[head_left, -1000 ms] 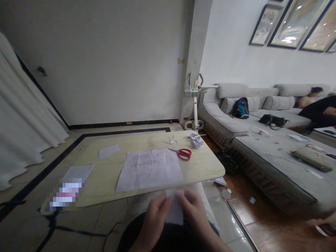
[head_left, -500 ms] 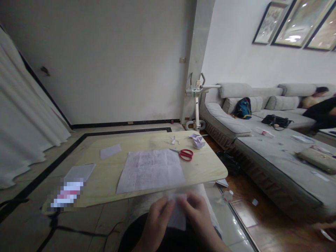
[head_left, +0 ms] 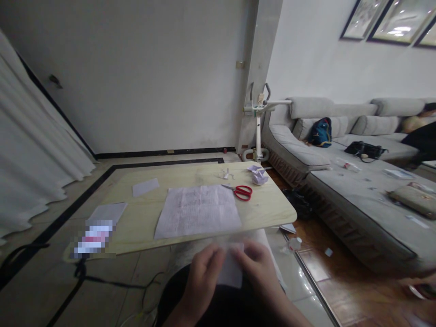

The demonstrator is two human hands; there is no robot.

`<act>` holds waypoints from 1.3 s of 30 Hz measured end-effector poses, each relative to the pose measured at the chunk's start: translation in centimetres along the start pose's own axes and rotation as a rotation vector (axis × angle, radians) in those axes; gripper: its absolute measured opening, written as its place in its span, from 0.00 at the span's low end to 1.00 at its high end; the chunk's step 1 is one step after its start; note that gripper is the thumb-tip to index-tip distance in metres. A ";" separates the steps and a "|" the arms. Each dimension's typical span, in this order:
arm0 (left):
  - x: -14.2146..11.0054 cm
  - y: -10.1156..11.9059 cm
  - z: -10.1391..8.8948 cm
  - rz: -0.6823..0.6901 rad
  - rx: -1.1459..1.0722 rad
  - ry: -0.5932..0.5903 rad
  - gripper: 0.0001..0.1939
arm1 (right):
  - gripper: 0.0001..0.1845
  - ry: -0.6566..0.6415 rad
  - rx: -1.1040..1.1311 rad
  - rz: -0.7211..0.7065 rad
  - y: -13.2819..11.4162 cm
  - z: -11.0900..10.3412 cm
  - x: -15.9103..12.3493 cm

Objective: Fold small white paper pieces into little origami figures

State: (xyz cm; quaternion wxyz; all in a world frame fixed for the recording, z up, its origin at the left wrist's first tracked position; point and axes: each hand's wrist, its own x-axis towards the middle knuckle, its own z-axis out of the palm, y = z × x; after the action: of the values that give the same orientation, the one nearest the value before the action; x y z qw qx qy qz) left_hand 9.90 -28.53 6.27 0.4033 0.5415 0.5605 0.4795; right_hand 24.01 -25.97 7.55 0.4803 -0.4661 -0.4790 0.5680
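Note:
A small sheet of white paper (head_left: 231, 271) is pinched between my two hands, just off the table's near edge and above my lap. My left hand (head_left: 206, 268) grips its left side, fingers bent. On the right side, my right hand (head_left: 256, 263) has thumb and fingers closed on the paper; blur softens the fingertips. Beyond them a large creased sheet with printed text (head_left: 200, 211) lies on the wooden table (head_left: 269, 204). Scissors with red handles (head_left: 242, 192) rest at that sheet's upper right corner, touching or close to it.
Crumpled paper pieces (head_left: 258, 175) and thin paper scraps (head_left: 227, 174) sit at the table's far side. Two paper pieces, one a small sheet (head_left: 146, 186), and a pixelated item (head_left: 93, 238) lie leftward. A grey sofa (head_left: 354, 195) stands right, where a person sits. A plastic bottle (head_left: 294, 244) is on the floor.
The whole view has shifted slightly, with the table and room appearing higher and the sofa further right. Both hands still hold the small paper in nearly the same position.

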 end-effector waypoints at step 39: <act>3.5 -6.0 -18.0 0.057 0.860 0.509 0.16 | 0.22 -0.015 -0.262 -0.027 1.3 -1.2 0.1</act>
State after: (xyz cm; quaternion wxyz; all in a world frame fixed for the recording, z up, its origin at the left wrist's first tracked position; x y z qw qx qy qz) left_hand -9.18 -26.61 4.52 -0.0191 0.5396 0.7731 0.3329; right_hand 25.07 -25.88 6.08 0.4194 -0.5142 -0.5591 0.4972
